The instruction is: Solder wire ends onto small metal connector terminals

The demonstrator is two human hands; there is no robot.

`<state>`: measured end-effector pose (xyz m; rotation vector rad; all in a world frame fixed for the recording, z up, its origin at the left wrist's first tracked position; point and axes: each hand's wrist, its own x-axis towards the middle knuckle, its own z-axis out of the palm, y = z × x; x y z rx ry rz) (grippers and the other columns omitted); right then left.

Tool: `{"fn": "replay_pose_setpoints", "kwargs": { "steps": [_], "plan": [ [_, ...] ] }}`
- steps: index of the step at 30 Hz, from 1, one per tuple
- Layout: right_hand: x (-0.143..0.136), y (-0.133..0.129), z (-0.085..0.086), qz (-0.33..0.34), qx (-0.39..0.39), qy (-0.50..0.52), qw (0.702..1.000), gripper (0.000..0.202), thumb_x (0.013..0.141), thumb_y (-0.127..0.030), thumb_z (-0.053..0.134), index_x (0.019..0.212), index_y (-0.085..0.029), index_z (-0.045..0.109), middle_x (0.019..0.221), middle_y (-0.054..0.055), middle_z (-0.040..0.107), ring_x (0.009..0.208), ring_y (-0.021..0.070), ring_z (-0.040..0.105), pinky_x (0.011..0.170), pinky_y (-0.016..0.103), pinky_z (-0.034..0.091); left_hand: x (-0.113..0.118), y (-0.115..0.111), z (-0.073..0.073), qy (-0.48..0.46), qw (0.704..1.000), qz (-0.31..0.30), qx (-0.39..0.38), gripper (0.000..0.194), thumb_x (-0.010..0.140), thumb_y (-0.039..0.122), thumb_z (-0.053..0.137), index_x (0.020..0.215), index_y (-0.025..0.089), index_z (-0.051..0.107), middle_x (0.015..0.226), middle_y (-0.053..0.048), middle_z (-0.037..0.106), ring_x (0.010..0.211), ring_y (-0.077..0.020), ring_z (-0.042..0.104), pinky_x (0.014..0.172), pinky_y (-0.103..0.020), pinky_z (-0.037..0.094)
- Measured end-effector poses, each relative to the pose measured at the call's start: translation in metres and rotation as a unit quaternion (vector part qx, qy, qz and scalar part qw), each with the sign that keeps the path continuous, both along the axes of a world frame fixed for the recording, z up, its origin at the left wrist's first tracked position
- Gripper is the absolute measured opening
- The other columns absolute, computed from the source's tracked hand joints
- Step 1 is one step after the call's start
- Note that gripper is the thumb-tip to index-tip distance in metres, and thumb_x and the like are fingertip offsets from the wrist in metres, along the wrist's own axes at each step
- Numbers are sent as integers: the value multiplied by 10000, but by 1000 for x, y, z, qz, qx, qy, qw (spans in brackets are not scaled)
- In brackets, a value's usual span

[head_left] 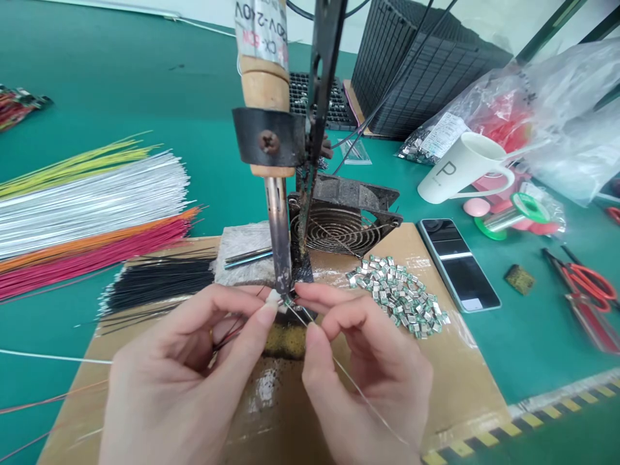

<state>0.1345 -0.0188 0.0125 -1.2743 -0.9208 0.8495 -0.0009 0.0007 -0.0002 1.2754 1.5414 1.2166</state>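
A soldering iron hangs tip-down in a black clamp on a metal stand. Just left of its tip, my left hand pinches a small white part with thin wires running back through the palm; the fingers hide most of it. Between thumb and forefinger of my right hand is a strand of solder wire, its upper end reaching close to the hot tip and its tail sloping down to the right. Beneath the tip lies a darkened yellow sponge.
Bundled wires, black and white among them, lie left. Right of the stand are a small fan, a heap of small metal-and-green parts and a phone. Farther right are a mug, solder spool and red-handled pliers.
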Motion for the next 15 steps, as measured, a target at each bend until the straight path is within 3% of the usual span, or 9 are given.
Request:
{"fn": "replay_pose_setpoints", "kwargs": {
  "steps": [15],
  "plan": [
    [3, 1, 0, 12, 7, -12, 1000, 247, 802, 2, 662, 777, -244, 658, 1105, 8, 835, 1032, 188, 807, 932, 287, 635, 0, 1, 3, 26, 1000, 9, -6, 151, 835, 354, 878, 860, 262, 760, 850, 34, 762, 622, -96, 714, 562, -70, 567]
  ]
}}
